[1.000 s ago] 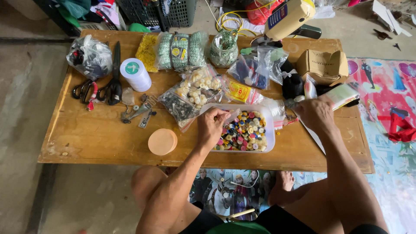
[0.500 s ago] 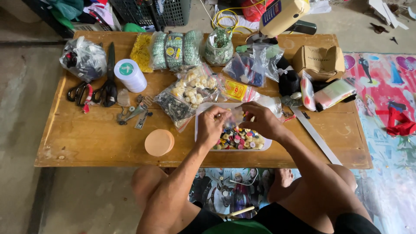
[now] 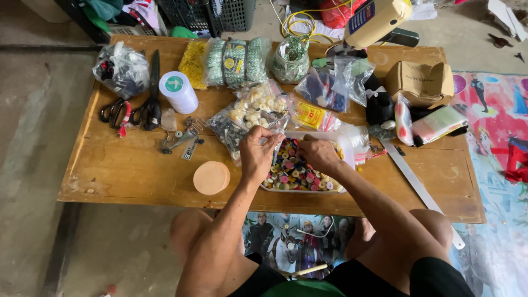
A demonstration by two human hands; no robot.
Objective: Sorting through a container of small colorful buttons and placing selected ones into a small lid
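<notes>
A clear plastic tray (image 3: 303, 189) full of small colourful buttons sits on the wooden table (image 3: 132, 170) at its near edge. Both my hands are over it, close together. My left hand (image 3: 257, 153) has its fingers curled and pinches the edge of a small clear plastic bag (image 3: 279, 149) that hangs over the buttons. My right hand (image 3: 320, 155) is at the bag's other side, with its fingertips bent down to the buttons. The bag is thin and hard to make out.
Left of the tray lie a round tan lid (image 3: 212, 177), metal clips (image 3: 181, 142), black scissors (image 3: 148, 107) and a white thread spool (image 3: 177, 92). Bags of buttons (image 3: 250, 107), a glass jar (image 3: 290, 63) and a cardboard box (image 3: 421, 82) stand behind. A metal ruler (image 3: 419, 187) lies at the right.
My right hand has come from the packets at the right side of the table to the tray and joined my left hand there. My left hand stayed over the tray.
</notes>
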